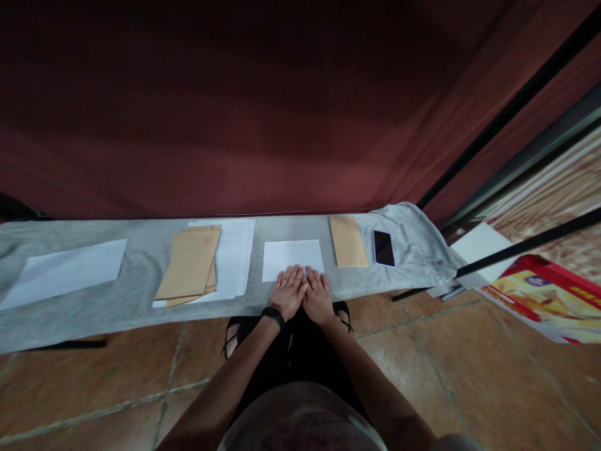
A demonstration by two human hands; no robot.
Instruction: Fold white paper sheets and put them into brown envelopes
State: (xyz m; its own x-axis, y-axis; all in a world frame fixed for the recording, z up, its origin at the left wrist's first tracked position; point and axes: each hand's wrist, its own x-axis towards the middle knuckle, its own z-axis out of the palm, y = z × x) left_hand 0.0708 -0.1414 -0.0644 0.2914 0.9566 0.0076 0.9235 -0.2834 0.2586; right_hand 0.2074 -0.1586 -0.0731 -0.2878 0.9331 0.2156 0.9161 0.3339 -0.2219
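A white sheet of paper (pixel 291 252) lies on the grey cloth-covered table right in front of me. My left hand (pixel 288 291) rests flat on its near edge, fingers stretched out, with a dark band on the wrist. Beside it, my right hand (pixel 317 295) also lies flat, its fingertips on the near right part of the sheet. The two hands touch or nearly touch at the thumbs. Neither one grips anything. To the right of the sheet is a single brown envelope (pixel 349 242).
Several brown envelopes (pixel 188 263) overlap a stack of white paper (pixel 233 260) on the left. Another white sheet (pixel 70 268) lies farther left. A phone (pixel 384 248) sits at the right on the grey cloth (pixel 413 244). A red and yellow box (pixel 549 294) is off the table's right end.
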